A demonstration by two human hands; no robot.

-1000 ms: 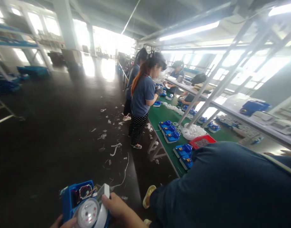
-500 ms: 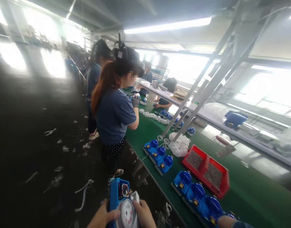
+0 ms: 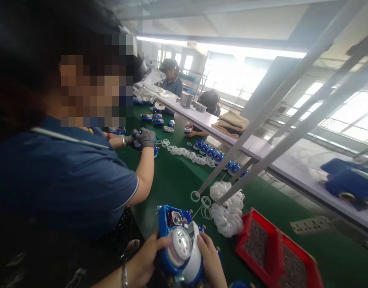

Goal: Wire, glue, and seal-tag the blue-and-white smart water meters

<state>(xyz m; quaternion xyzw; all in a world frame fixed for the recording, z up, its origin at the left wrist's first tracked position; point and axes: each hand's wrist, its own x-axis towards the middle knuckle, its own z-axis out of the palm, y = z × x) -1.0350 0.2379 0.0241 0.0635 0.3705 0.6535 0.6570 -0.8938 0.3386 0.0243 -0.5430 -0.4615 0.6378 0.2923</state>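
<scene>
A blue water meter [image 3: 163, 224] is held low in front of me between both hands. Its round clear-topped dial [image 3: 181, 243] faces up, and an uncovered compartment at its far end shows wires and a small board. My left hand [image 3: 149, 254] grips the left side, thumb lying by the dial. My right hand [image 3: 212, 260] is closed on the right side, over a white plastic part [image 3: 193, 258] of the meter. Other blue meters on the bench are partly hidden behind it.
A co-worker in a blue shirt [image 3: 90, 168] stands close on the left, gloved hands [image 3: 143, 138] over the bench. White rings [image 3: 227, 208] lie piled beside a red divided tray [image 3: 274, 256] of small parts. Slanted posts [image 3: 280, 100] hold a shelf [image 3: 198, 114]; a power strip [image 3: 310, 225] lies right.
My view has turned right and come closer to the bench and the co-worker. The meter, still in both hands, has gone from over the floor to the bench edge.
</scene>
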